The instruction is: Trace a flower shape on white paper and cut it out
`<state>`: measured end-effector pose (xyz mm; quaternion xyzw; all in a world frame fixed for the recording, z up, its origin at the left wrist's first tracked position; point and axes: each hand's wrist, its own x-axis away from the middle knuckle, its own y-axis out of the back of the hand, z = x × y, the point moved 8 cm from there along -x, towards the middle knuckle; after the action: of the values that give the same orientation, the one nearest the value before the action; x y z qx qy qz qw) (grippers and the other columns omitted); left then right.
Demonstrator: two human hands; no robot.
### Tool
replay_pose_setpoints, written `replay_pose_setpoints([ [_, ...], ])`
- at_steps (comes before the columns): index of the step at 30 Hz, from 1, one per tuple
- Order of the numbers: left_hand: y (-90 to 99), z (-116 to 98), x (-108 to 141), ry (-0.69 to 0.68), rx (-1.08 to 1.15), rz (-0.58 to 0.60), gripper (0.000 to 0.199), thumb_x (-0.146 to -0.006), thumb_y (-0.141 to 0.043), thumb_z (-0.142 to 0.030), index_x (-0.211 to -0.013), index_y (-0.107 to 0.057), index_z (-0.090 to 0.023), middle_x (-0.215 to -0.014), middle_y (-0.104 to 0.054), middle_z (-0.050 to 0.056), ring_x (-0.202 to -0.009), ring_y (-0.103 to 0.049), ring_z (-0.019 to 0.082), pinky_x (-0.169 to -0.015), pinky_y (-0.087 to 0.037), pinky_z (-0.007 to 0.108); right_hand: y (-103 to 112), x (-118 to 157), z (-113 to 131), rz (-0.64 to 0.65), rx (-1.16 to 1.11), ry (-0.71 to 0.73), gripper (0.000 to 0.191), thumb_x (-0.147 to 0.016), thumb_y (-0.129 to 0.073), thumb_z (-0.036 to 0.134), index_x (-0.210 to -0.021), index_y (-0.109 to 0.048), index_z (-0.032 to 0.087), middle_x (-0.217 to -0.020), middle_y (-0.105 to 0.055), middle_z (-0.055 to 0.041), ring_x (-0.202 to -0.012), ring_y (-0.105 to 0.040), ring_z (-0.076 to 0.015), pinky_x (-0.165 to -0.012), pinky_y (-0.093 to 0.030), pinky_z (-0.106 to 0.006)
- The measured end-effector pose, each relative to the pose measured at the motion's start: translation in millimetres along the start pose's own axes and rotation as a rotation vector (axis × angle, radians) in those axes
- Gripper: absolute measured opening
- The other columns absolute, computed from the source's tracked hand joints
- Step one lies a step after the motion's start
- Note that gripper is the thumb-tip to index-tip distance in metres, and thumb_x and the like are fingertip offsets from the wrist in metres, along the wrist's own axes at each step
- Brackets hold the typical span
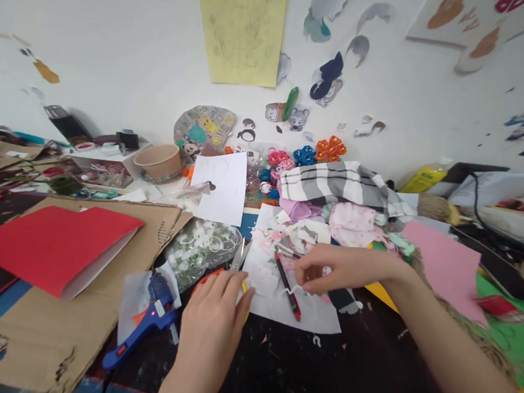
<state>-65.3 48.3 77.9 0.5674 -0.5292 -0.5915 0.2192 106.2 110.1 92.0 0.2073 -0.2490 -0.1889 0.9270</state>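
My right hand [342, 271] reaches in from the right, its fingertips pinching a thin white paper strip [291, 291] above a white paper sheet [300, 313] scattered with scraps. A black marker with a red end [287, 286] lies on that sheet just left of my fingers. My left hand [209, 329] is curled at lower centre around a yellow piece [245, 296], whose shape is mostly hidden. Orange-handled scissors [238, 260] lie just beyond that hand, their handles partly covered by my fingers. A blue hot glue gun [151, 312] lies left of it.
A red folder [56, 246] lies on brown cardboard [86, 322] at left. A bag of white and green scraps [199, 252] sits near the scissors. Striped and pink fabrics [340, 188] are heaped behind, with pink card [443, 270] at right. A paper bowl [157, 161] stands back left.
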Motion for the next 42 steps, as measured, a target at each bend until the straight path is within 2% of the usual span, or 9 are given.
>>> replay_pose_setpoints([
  [4, 8.7, -21, -19, -0.103, 0.364, -0.008, 0.016, -0.097, -0.059, -0.028, -0.109, -0.067, -0.020, -0.103, -0.073, 0.008, -0.092, -0.065, 0.024, -0.082, -0.050, 0.036, -2, -10, 12, 0.010, 0.089, 0.056, 0.013, -0.089, -0.059, 0.018, -0.086, -0.071, 0.019, -0.074, -0.068, 0.0012, -0.068, -0.062, -0.0112, -0.065, -0.046, -0.022],
  [10, -19.7, -32, -29, -0.001, 0.660, 0.203, 0.005, -0.089, -0.070, -0.020, -0.084, -0.068, -0.021, -0.084, -0.071, 0.001, -0.080, -0.062, 0.019, -0.073, -0.047, 0.030, -6, -12, 21, -0.035, 0.114, 0.081, 0.014, -0.085, -0.061, 0.014, -0.080, -0.074, 0.019, -0.069, -0.069, 0.0015, -0.064, -0.061, -0.0111, -0.061, -0.044, -0.022],
  [15, -24.9, -29, -28, 0.064, 0.759, 0.213, 0.012, -0.089, -0.067, -0.015, -0.078, -0.066, -0.020, -0.076, -0.066, -0.001, -0.074, -0.058, 0.015, -0.070, -0.043, 0.027, -4, -5, 17, -0.123, 0.080, 0.100, 0.014, -0.089, -0.063, 0.022, -0.087, -0.076, 0.020, -0.074, -0.071, 0.0002, -0.069, -0.064, -0.0135, -0.064, -0.047, -0.024],
  [21, 6.9, -4, -25, 0.111, 0.740, 0.020, 0.014, -0.093, -0.061, -0.023, -0.080, -0.065, -0.020, -0.083, -0.065, 0.002, -0.076, -0.054, 0.015, -0.072, -0.043, 0.028, 15, 62, -24, -0.740, 0.035, -0.028, 0.020, -0.092, -0.064, 0.038, -0.102, -0.076, 0.025, -0.092, -0.076, -0.0034, -0.076, -0.066, -0.0179, -0.068, -0.049, -0.029],
  [24, 19.4, 2, -14, 0.155, 0.757, -0.001, 0.012, -0.091, -0.064, -0.026, -0.081, -0.069, -0.022, -0.074, -0.059, 0.000, -0.070, -0.053, 0.015, -0.066, -0.042, 0.028, -3, 100, -54, -0.972, -0.040, -0.124, 0.022, -0.092, -0.065, 0.042, -0.102, -0.075, 0.026, -0.098, -0.076, -0.0060, -0.087, -0.069, -0.0224, -0.070, -0.052, -0.032],
  [27, 9.7, 4, 2, 0.307, 0.826, 0.090, 0.017, -0.089, -0.066, -0.033, -0.076, -0.070, -0.022, -0.059, -0.038, -0.005, -0.054, -0.040, 0.012, -0.055, -0.033, 0.025, -34, 117, -76, -1.129, -0.092, -0.218, 0.019, -0.092, -0.065, 0.042, -0.099, -0.073, 0.027, -0.099, -0.076, -0.0054, -0.085, -0.069, -0.0221, -0.069, -0.053, -0.032],
  [29, -1.8, 9, 12, 0.457, 0.831, 0.105, 0.021, -0.087, -0.067, -0.040, -0.077, -0.070, -0.021, -0.057, -0.027, -0.007, -0.051, -0.029, 0.010, -0.051, -0.025, 0.025, -57, 111, -83, -1.107, -0.094, -0.253, 0.015, -0.093, -0.065, 0.039, -0.097, -0.072, 0.026, -0.091, -0.074, -0.0038, -0.077, -0.068, -0.0199, -0.069, -0.053, -0.032],
  [34, -32.0, 7, 23, 0.623, 0.925, 0.155, 0.033, -0.083, -0.070, -0.050, -0.075, -0.068, -0.018, -0.059, -0.022, -0.007, -0.052, -0.022, 0.009, -0.050, -0.018, 0.024, -102, 83, -83, -0.994, -0.028, -0.266, 0.007, -0.092, -0.066, 0.026, -0.096, -0.070, 0.024, -0.086, -0.071, -0.0027, -0.072, -0.066, -0.0182, -0.065, -0.054, -0.030],
  [42, -59.0, 9, 41, 0.738, 1.133, 0.137, 0.030, -0.084, -0.072, -0.047, -0.080, -0.070, -0.017, -0.057, -0.029, -0.007, -0.054, -0.029, 0.009, -0.051, -0.025, 0.022, -123, 73, -73, -0.965, 0.228, -0.215, 0.010, -0.092, -0.067, 0.025, -0.103, -0.068, 0.026, -0.101, -0.071, -0.0047, -0.092, -0.068, -0.0235, -0.080, -0.056, -0.037],
])
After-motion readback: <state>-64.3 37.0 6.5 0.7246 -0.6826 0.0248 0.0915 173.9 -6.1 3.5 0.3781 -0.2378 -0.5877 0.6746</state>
